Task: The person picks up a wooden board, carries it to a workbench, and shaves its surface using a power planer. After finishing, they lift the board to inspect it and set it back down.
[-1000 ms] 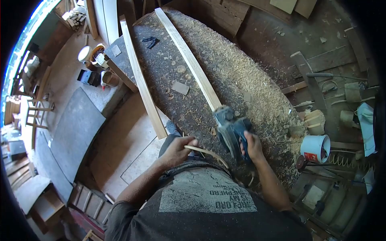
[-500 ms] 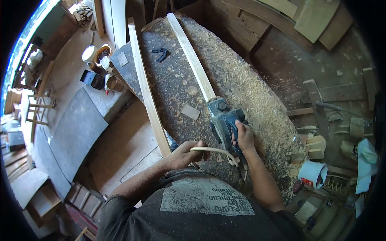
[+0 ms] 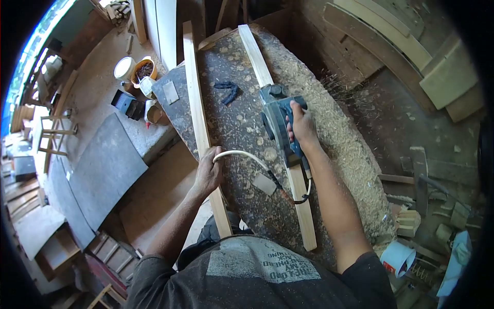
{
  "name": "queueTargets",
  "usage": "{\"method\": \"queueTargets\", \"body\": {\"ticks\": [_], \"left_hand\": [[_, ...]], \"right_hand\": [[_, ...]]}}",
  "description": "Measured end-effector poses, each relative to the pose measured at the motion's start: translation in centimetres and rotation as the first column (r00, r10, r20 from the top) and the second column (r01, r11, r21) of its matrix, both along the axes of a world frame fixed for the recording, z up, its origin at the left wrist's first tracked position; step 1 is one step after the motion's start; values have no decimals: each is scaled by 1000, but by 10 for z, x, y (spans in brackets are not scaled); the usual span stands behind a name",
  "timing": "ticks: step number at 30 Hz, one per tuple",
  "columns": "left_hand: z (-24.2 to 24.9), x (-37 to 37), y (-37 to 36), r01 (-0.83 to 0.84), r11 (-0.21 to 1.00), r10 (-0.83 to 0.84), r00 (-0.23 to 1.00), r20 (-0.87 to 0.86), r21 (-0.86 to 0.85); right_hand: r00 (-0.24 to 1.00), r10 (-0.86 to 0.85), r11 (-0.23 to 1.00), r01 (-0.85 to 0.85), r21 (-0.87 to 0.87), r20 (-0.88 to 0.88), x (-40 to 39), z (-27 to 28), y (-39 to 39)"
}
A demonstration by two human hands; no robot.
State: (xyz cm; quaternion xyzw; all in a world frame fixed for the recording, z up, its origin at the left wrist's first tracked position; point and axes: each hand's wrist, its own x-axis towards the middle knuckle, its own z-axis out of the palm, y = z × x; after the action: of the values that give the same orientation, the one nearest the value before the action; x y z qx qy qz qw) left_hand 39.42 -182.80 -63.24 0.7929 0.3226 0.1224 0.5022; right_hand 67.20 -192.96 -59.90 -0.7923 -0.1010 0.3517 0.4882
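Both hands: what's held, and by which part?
The right hand holds the power planer by its handle; the left hand holds the pale cord at the far end of its visible loop.

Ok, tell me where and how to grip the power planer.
Probably best by the power planer's slim handle, coming from the near right as the right hand does: it is narrow enough to wrap, and the body lies lengthwise along the board.
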Motion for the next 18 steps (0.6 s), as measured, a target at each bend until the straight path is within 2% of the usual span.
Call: {"method": "queueTargets", "body": {"ticks": [1, 2, 3, 5, 6, 9, 16, 18], "left_hand": [[-2, 3, 12, 25, 932, 5, 997, -83, 361], [-3, 4, 23, 5, 959, 61, 973, -222, 285], [-9, 7, 31, -2, 958, 69, 972, -223, 286], [-29, 10, 45, -67, 877, 208, 945, -250, 476], [-39, 11, 50, -51, 891, 203, 934, -294, 452], [-54, 20, 56, -40, 883, 189, 943, -276, 468], [-54, 31, 58, -58, 901, 197, 937, -288, 429], [-56, 30, 60, -58, 912, 181, 946, -270, 406]], "right_hand": [[1000, 9, 1000, -9, 1, -2, 7, 1, 18], [1000, 5, 1000, -5, -8, 4, 14, 2, 37], [1000, 0, 1000, 0, -18, 10, 21, 1, 55], [1000, 13, 1000, -13, -13, 24, 38, -7, 89], [999, 12, 1000, -12, -15, 33, 46, -9, 106], [998, 26, 1000, -26, -10, 52, 70, -9, 159], [996, 25, 999, -28, 26, 90, 120, -12, 269], [994, 8, 996, -17, 87, 106, 135, -16, 296]]}}
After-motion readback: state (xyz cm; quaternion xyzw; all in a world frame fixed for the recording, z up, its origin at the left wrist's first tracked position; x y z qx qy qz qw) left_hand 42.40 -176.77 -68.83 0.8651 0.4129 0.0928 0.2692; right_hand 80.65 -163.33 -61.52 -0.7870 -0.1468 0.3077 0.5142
